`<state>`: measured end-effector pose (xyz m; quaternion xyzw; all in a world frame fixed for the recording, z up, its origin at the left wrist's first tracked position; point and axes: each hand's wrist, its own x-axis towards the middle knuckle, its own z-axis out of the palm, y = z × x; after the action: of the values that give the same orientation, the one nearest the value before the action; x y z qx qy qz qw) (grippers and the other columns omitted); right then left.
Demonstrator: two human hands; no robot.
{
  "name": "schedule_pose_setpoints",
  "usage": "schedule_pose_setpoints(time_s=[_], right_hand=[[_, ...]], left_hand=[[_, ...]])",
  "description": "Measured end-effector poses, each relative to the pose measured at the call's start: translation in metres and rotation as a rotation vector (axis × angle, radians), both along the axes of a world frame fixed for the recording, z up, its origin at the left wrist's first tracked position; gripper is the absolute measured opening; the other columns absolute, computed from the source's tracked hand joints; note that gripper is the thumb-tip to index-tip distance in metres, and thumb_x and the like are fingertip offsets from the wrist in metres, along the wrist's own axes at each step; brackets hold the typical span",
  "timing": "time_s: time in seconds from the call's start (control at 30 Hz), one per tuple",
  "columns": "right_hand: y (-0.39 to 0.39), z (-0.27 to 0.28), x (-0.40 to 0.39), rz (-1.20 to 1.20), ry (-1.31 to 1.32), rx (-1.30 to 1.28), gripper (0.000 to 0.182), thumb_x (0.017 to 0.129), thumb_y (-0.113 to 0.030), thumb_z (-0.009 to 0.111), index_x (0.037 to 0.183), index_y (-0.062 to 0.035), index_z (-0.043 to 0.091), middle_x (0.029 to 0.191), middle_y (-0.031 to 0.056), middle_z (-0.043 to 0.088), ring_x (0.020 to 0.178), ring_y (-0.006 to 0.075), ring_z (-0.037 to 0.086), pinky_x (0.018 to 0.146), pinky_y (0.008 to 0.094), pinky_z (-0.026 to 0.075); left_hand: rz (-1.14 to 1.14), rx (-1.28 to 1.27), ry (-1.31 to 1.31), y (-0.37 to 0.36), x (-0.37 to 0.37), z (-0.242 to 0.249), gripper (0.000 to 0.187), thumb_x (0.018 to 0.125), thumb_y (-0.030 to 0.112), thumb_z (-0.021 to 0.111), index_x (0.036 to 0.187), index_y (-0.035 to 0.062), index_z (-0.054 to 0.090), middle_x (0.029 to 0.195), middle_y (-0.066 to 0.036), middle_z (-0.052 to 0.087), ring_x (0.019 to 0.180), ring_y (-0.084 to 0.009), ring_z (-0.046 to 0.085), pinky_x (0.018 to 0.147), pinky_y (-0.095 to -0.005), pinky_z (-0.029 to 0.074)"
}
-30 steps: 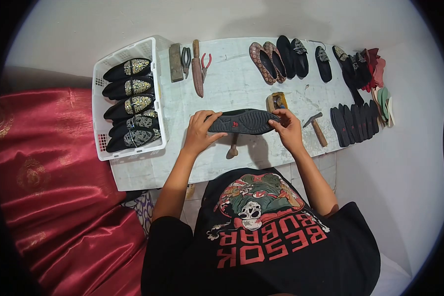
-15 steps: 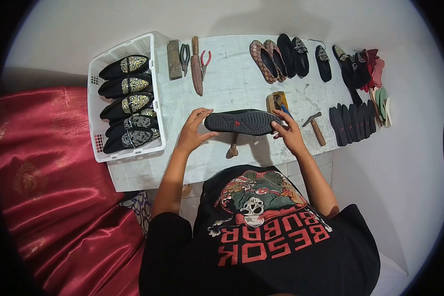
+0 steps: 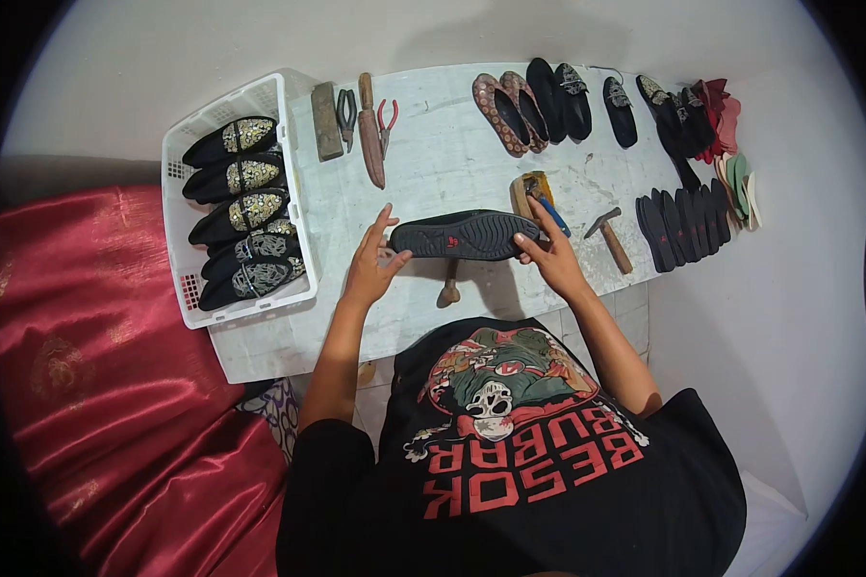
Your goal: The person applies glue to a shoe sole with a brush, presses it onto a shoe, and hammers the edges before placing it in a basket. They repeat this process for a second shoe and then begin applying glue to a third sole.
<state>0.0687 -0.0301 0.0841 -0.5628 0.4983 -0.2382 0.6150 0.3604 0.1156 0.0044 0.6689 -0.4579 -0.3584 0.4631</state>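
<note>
A black shoe [image 3: 457, 237] is held above the table, its ridged dark sole with a small red mark facing me. My right hand [image 3: 552, 258] pinches one end of it, thumb on the sole and fingers on the far side. At the other end is my left hand [image 3: 366, 266], fingers stretched apart and thumb at the sole's edge. Beneath the shoe, a wooden handle [image 3: 448, 293] pokes out; its other end is hidden. A wooden block with yellow and a blue-handled tool [image 3: 539, 197] lies just behind my right hand, and a hammer [image 3: 611, 242] to its right.
A white basket [image 3: 310, 252] of decorated black shoes stands on the left of the white table [image 3: 423, 115]. Pliers [image 3: 346, 120], red-handled pliers [image 3: 386, 127] and a sheathed knife [image 3: 371, 139] lie behind. Finished-looking shoes [image 3: 502, 117] and black soles [image 3: 678, 231] line the right.
My left hand's fingers have moved off the shoe's end and spread further. The shoe stays in my right hand, nearly level. The whole view has shifted slightly.
</note>
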Motion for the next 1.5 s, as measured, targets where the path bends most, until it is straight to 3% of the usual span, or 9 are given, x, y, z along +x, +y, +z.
schedule_pose_setpoints(time_s=[0.27, 0.43, 0.63, 0.67, 0.87, 1.0, 1.17, 1.37, 1.5], right_hand=[[-0.003, -0.037, -0.015, 0.025, -0.01, 0.097, 0.044, 0.108, -0.022, 0.059, 0.148, -0.0058, 0.053, 0.108, 0.0051, 0.066, 0.08, 0.0091, 0.063, 0.069, 0.0255, 0.055], [-0.001, -0.038, -0.017, 0.002, -0.025, 0.019, 0.046, 0.109, -0.021, 0.054, 0.154, -0.0087, 0.05, 0.12, 0.0069, 0.064, 0.088, 0.0089, 0.063, 0.072, 0.0251, 0.056], [0.01, -0.035, -0.012, 0.163, -0.018, -0.259, 0.062, 0.097, -0.012, 0.073, 0.154, -0.012, 0.048, 0.145, 0.0102, 0.05, 0.12, 0.0164, 0.059, 0.091, 0.032, 0.057], [0.013, -0.03, -0.014, 0.171, 0.013, -0.176, 0.077, 0.086, -0.008, 0.082, 0.154, -0.012, 0.045, 0.15, 0.0127, 0.045, 0.132, 0.0232, 0.053, 0.102, 0.0363, 0.053], [0.012, 0.005, -0.005, 0.368, 0.401, -0.698, 0.093, 0.072, -0.013, 0.09, 0.154, -0.0133, 0.045, 0.149, 0.0176, 0.048, 0.131, 0.0385, 0.053, 0.109, 0.0433, 0.048], [0.002, 0.009, 0.001, 0.477, 0.538, -0.734, 0.093, 0.068, -0.015, 0.092, 0.151, -0.0159, 0.049, 0.149, 0.0104, 0.052, 0.125, 0.0376, 0.055, 0.106, 0.0453, 0.047], [-0.003, 0.022, 0.022, 0.676, 0.58, -0.961, 0.079, 0.075, -0.025, 0.089, 0.147, -0.0199, 0.056, 0.152, 0.0086, 0.05, 0.129, 0.0345, 0.052, 0.108, 0.0491, 0.044], [-0.007, 0.0, 0.021, 0.749, 0.507, -0.87, 0.07, 0.081, -0.034, 0.084, 0.146, -0.0211, 0.06, 0.157, 0.0095, 0.047, 0.129, 0.0357, 0.051, 0.11, 0.0507, 0.042], [-0.008, -0.001, 0.02, 0.738, 0.474, -0.855, 0.07, 0.082, -0.034, 0.083, 0.146, -0.02, 0.059, 0.157, 0.0113, 0.046, 0.129, 0.0379, 0.05, 0.111, 0.0506, 0.042]], left_hand=[[0.027, -0.041, 0.198, -0.002, -0.013, -0.023, 0.044, 0.107, 0.02, 0.058, 0.149, 0.0083, 0.056, 0.126, -0.009, 0.063, 0.091, -0.0119, 0.059, 0.079, -0.0262, 0.05], [0.037, -0.032, 0.084, -0.001, -0.014, -0.027, 0.048, 0.106, 0.024, 0.06, 0.15, 0.0093, 0.055, 0.13, -0.013, 0.062, 0.107, -0.0213, 0.063, 0.091, -0.0318, 0.051], [-0.078, -0.107, -0.238, -0.001, -0.008, -0.011, 0.077, 0.085, 0.024, 0.084, 0.152, 0.0098, 0.05, 0.137, -0.013, 0.061, 0.119, -0.0293, 0.062, 0.101, -0.0383, 0.05], [-0.088, -0.138, -0.241, -0.001, -0.007, -0.013, 0.08, 0.081, 0.024, 0.087, 0.151, 0.0097, 0.051, 0.138, -0.014, 0.06, 0.123, -0.0321, 0.061, 0.105, -0.0404, 0.05], [-0.147, -0.093, -0.189, -0.005, 0.005, 0.005, 0.076, 0.079, 0.019, 0.088, 0.146, 0.0092, 0.054, 0.137, -0.015, 0.061, 0.125, -0.0333, 0.061, 0.107, -0.0414, 0.049], [-0.213, -0.01, -0.185, -0.007, 0.014, 0.009, 0.074, 0.081, 0.021, 0.086, 0.147, 0.01, 0.054, 0.137, -0.014, 0.061, 0.125, -0.0321, 0.062, 0.107, -0.0405, 0.049], [-0.224, 0.011, -0.186, -0.007, 0.015, 0.008, 0.075, 0.083, 0.022, 0.084, 0.15, 0.0103, 0.052, 0.138, -0.014, 0.061, 0.124, -0.031, 0.062, 0.107, -0.0406, 0.049], [-0.021, 0.018, 0.095, 0.008, 0.007, -0.035, 0.084, 0.091, 0.02, 0.081, 0.162, 0.0153, 0.035, 0.134, -0.012, 0.061, 0.12, -0.026, 0.062, 0.105, -0.0386, 0.05], [0.149, -0.138, 0.564, 0.018, -0.014, -0.086, 0.084, 0.101, 0.034, 0.069, 0.167, 0.0187, 0.018, 0.136, -0.01, 0.058, 0.118, -0.0217, 0.062, 0.098, -0.037, 0.053]])
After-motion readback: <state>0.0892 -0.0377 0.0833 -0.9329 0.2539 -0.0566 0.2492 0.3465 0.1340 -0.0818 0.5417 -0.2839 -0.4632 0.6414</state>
